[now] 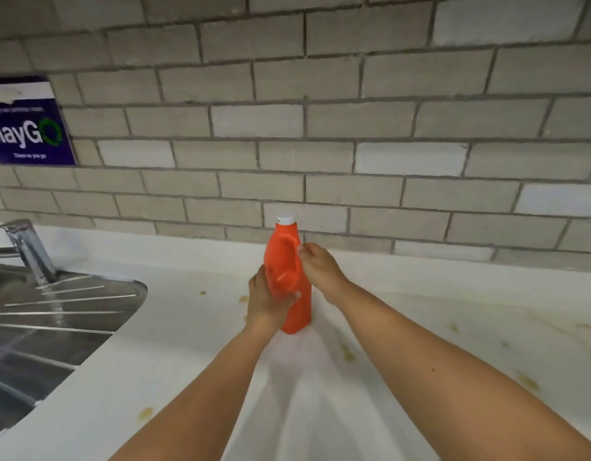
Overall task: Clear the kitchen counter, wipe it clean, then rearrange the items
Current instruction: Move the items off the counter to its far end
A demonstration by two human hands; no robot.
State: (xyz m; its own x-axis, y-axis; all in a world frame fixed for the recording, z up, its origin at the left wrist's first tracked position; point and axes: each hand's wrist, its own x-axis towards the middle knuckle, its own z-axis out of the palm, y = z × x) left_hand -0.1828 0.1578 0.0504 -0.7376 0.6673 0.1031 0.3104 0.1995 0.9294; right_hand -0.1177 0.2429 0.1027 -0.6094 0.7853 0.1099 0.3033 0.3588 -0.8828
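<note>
An orange plastic bottle (289, 261) with a white cap stands upright on the white counter (174, 327), near the back wall. My left hand (266, 299) wraps around its lower left side, thumb across the front. On the bottle's upper right side rests my right hand (320, 269), fingers curled against it. Both forearms reach in from the bottom of the view.
A steel sink with a ribbed drainboard (54, 314) and a tap (26, 251) lies to the left. Yellowish stains (347, 352) dot the counter, mostly on the right. A grey brick-tile wall carries a purple sign (28, 128).
</note>
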